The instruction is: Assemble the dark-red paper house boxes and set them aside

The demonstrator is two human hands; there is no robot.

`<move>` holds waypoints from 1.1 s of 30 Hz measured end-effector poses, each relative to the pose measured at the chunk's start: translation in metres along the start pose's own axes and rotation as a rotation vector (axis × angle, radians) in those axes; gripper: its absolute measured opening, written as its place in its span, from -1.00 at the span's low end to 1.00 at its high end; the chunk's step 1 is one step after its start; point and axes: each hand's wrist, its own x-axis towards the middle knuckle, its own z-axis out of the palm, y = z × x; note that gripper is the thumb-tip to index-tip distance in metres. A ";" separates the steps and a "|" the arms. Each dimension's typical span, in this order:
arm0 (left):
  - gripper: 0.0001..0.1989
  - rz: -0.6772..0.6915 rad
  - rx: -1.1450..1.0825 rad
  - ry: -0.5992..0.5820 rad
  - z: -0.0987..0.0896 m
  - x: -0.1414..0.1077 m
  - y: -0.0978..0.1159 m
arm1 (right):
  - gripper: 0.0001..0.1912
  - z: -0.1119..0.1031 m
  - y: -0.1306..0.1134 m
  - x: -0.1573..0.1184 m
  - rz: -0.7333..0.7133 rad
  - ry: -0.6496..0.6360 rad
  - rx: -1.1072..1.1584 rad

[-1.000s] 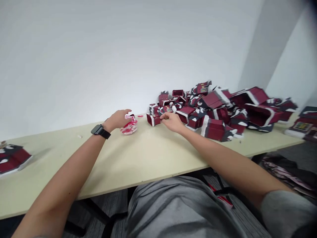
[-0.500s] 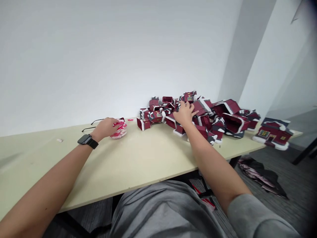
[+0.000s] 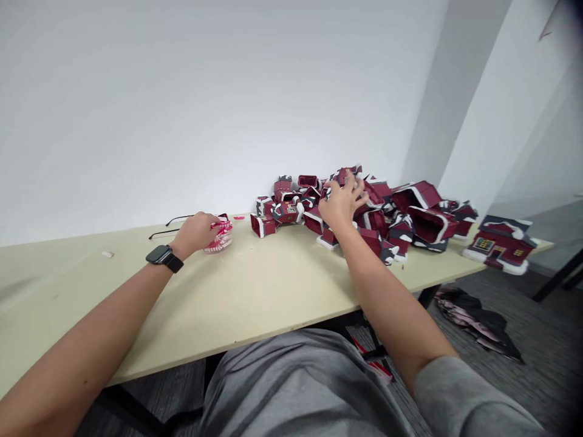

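My left hand (image 3: 195, 234), with a black watch on its wrist, reaches over a small clear bowl (image 3: 219, 247) at the middle left of the table. Small red-and-white pieces (image 3: 221, 232) fill the bowl. The fingers look curled into them, though the tips and anything between them are hidden. Over a heap of small dark red houses with snowy white trim, my right hand (image 3: 341, 201) is open, fingers spread. Closest to it are a house (image 3: 350, 174) just behind the fingers and another house (image 3: 314, 219) left of the wrist.
Dark-framed glasses (image 3: 170, 229) lie behind my left hand. A red scrap (image 3: 239, 217) and a white scrap (image 3: 108, 254) are on the table (image 3: 237, 297). One upright house (image 3: 501, 246) overhangs the table's right end. Dark cloth (image 3: 478, 325) lies on the floor.
My right hand has lifted slightly off the heap, and its fingers have spread and turned upward. The left hand stays at the bowl, its fingers a little lower.
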 end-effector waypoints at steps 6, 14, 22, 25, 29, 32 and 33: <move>-0.50 0.031 -0.040 0.118 0.005 0.001 0.000 | -0.33 -0.002 0.018 0.013 0.169 -0.070 0.012; -0.52 0.060 -0.214 0.236 0.008 0.004 0.003 | -0.30 -0.017 0.022 0.017 0.157 -0.021 0.145; -0.77 -0.157 -0.616 0.397 -0.008 -0.009 0.049 | -0.46 -0.021 0.013 0.019 -0.007 0.196 0.581; -0.68 -0.224 -0.904 0.290 -0.014 -0.016 0.073 | -0.52 -0.007 -0.001 0.014 0.081 0.062 1.033; -0.51 -0.119 -1.177 0.063 -0.016 -0.023 0.087 | -0.40 0.006 -0.018 0.000 0.379 -0.501 1.473; -0.42 -0.044 -1.285 -0.054 -0.015 -0.025 0.088 | -0.28 0.005 -0.026 -0.012 0.530 -0.845 1.604; -0.41 -0.043 -1.314 -0.082 -0.014 -0.025 0.087 | -0.27 0.004 -0.029 -0.016 0.556 -0.914 1.631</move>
